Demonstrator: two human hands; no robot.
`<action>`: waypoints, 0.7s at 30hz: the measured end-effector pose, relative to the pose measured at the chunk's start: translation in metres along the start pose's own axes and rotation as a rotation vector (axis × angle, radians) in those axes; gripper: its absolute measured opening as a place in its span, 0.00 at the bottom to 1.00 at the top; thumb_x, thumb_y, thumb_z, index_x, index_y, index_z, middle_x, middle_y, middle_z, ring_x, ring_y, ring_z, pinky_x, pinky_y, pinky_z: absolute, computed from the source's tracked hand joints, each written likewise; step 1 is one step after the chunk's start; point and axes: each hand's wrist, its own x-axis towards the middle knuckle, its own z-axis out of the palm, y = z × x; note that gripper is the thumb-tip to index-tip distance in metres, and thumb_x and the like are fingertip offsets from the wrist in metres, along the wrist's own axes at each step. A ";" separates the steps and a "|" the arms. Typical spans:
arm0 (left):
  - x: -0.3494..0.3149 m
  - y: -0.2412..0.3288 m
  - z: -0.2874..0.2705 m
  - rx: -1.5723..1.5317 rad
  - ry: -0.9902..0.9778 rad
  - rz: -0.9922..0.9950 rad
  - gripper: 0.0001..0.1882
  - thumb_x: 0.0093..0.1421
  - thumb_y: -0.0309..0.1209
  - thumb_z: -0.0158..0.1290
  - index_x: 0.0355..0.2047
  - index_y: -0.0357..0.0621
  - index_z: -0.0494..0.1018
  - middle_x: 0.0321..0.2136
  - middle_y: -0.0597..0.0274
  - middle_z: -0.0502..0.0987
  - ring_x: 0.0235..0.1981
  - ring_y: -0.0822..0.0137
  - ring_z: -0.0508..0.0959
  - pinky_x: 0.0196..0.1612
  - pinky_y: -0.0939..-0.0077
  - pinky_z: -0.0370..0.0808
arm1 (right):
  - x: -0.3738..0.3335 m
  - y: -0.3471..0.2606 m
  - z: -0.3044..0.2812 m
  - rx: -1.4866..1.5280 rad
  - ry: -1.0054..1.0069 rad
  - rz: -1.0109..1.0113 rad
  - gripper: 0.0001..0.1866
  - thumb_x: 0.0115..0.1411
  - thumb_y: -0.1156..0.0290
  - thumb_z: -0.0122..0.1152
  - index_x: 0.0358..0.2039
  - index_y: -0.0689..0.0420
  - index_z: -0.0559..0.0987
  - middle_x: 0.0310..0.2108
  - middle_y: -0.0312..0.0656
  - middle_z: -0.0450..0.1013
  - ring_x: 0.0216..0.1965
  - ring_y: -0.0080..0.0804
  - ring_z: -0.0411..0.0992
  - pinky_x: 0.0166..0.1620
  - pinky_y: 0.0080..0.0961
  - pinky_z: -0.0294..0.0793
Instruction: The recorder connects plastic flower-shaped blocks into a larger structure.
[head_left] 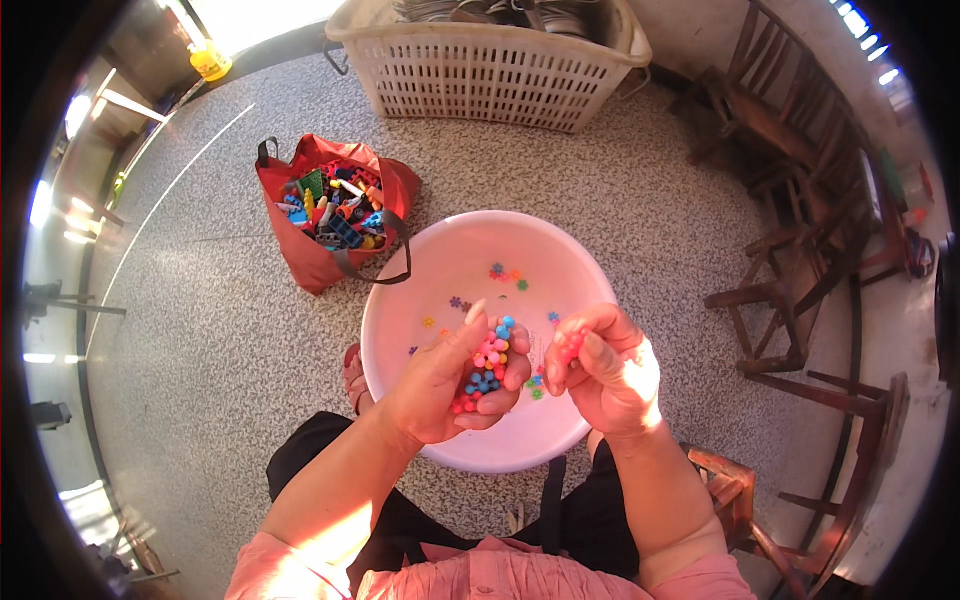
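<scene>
My left hand [452,380] is cupped over the pink basin, its fingers curled round several small flower-shaped plastic pieces [484,382] in pink, blue, red and yellow. To its right, my right hand [612,370] pinches a pinkish-red flower-shaped piece [573,345] between thumb and fingers. A gap separates the two hands. Below them stands the round pink basin [420,270], with more flower pieces [508,275] scattered on its bottom in orange, blue, purple and green. Part of the basin's inside is hidden by my hands.
A red bag [300,245] full of mixed toy pieces stands left of the basin, one handle hanging by its rim. Beyond is a cream slatted crate [490,80] with metal things in it. Wooden chairs [770,290] line the right side. A yellow container [209,62] is at far left.
</scene>
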 end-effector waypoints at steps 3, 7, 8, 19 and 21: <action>0.001 0.000 0.003 -0.037 -0.013 0.031 0.25 0.61 0.52 0.31 0.37 0.42 0.63 0.23 0.63 0.66 0.15 0.76 0.61 0.11 0.88 0.53 | 0.002 -0.006 0.006 0.193 0.102 0.087 0.07 0.53 0.79 0.51 0.34 0.60 0.69 0.20 0.38 0.68 0.20 0.29 0.68 0.24 0.22 0.69; 0.005 0.001 0.015 -0.028 0.211 0.023 0.28 0.59 0.56 0.29 0.35 0.43 0.64 0.22 0.63 0.66 0.13 0.76 0.61 0.10 0.89 0.52 | -0.003 0.005 -0.006 -0.284 0.059 0.018 0.07 0.49 0.79 0.58 0.30 0.60 0.71 0.21 0.37 0.69 0.18 0.19 0.66 0.22 0.15 0.66; 0.005 -0.001 0.012 -0.028 0.212 0.024 0.28 0.59 0.56 0.29 0.35 0.43 0.64 0.22 0.63 0.66 0.13 0.76 0.61 0.10 0.89 0.52 | -0.005 0.007 -0.002 -0.493 0.043 -0.082 0.09 0.48 0.79 0.60 0.31 0.61 0.72 0.22 0.37 0.69 0.19 0.17 0.66 0.21 0.13 0.65; 0.003 -0.011 0.008 0.550 0.193 0.202 0.22 0.62 0.51 0.28 0.33 0.46 0.62 0.14 0.65 0.64 0.10 0.77 0.61 0.12 0.88 0.57 | -0.001 0.013 0.003 -1.105 -0.114 -0.535 0.12 0.47 0.81 0.61 0.33 0.62 0.72 0.27 0.45 0.72 0.24 0.28 0.73 0.26 0.20 0.73; 0.003 -0.009 0.008 0.522 0.195 0.156 0.22 0.62 0.51 0.29 0.32 0.46 0.62 0.13 0.65 0.64 0.10 0.78 0.60 0.12 0.88 0.56 | 0.000 0.011 0.002 -1.170 -0.109 -0.601 0.11 0.47 0.80 0.61 0.33 0.62 0.72 0.26 0.45 0.72 0.24 0.28 0.73 0.26 0.20 0.73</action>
